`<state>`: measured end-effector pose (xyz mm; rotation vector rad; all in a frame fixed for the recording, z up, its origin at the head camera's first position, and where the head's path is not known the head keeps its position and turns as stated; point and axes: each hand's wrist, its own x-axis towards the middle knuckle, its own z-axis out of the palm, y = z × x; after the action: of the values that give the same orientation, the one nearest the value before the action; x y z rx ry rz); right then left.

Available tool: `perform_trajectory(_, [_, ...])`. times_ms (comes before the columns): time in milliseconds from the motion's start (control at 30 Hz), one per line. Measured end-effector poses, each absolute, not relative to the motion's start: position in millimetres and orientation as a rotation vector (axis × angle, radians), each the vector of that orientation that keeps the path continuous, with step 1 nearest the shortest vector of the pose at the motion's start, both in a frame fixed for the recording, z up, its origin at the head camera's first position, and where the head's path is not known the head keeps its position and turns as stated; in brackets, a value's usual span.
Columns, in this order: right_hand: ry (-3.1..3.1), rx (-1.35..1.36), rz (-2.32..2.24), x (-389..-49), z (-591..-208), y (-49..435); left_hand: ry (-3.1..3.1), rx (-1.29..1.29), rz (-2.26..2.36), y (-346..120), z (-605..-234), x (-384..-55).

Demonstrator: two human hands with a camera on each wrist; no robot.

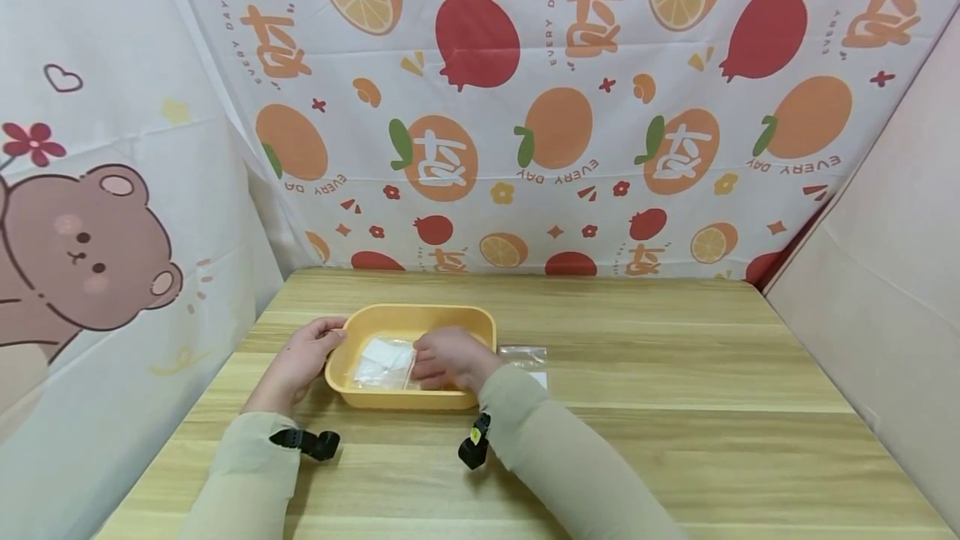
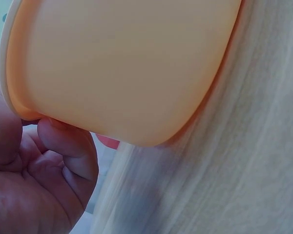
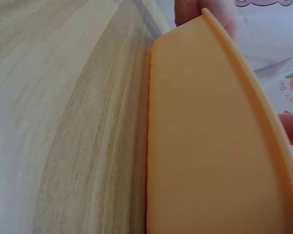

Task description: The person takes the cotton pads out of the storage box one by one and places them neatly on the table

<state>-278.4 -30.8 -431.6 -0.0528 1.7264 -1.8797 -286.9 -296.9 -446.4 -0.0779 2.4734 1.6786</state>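
A yellow plastic tray [image 1: 412,400] with rounded corners stands on the table. My left hand [image 1: 307,352] holds its left end, thumb at the rim and fingers bent under it, as the left wrist view shows beside the tray wall [image 2: 127,73]. Inside the tray lies a clear plastic bag [image 1: 382,365] with white pieces in it. My right hand [image 1: 450,359] reaches over the front wall into the tray, its loosely extended fingers by the bag's right edge. In the right wrist view the tray's outer wall [image 3: 205,136] hides most of that hand.
Another clear bag [image 1: 525,354] with something white lies right of the tray, partly behind the right sleeve [image 1: 517,407]. The wooden table [image 1: 675,407] extends to the right. A fruit-print cloth [image 1: 510,215] hangs behind, with a bear-print cloth [image 1: 90,248] at left.
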Motion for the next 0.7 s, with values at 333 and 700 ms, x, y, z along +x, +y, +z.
perform_trajectory(333, [1.832,-0.019,-1.816,-279.3,-434.4,-41.4,2.493,-0.090,1.659,-294.2,-445.1,-286.6])
perform_trajectory(700, [1.963,-0.096,-1.672,-280.1,-439.7,-43.1,2.486,-0.078,1.666,-292.8,-442.7,-283.1])
